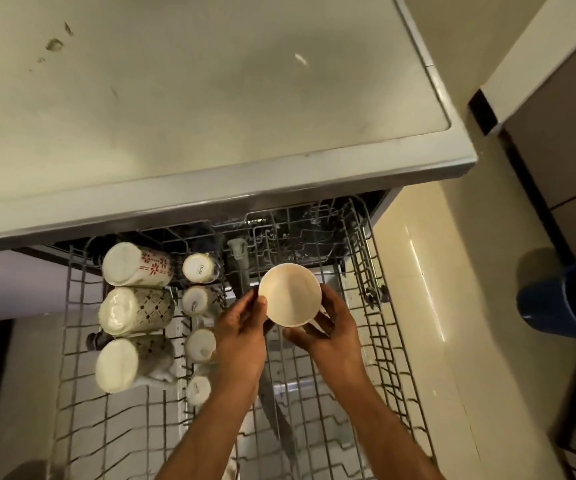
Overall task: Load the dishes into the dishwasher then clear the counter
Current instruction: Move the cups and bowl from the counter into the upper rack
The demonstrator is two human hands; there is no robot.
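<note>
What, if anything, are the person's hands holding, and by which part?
Both hands hold a small cream bowl over the dishwasher rack. The left hand grips its left rim and side; the right hand cups its lower right side.

Two bare forearms, left grip (241,327) and right grip (331,332), no sleeves visible

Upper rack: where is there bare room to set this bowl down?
The right half of the upper rack is bare, between the centre spray arm and the right rim, below the bowl. The near left corner is bare too. The left is crowded: three mugs, then small cups.
</note>
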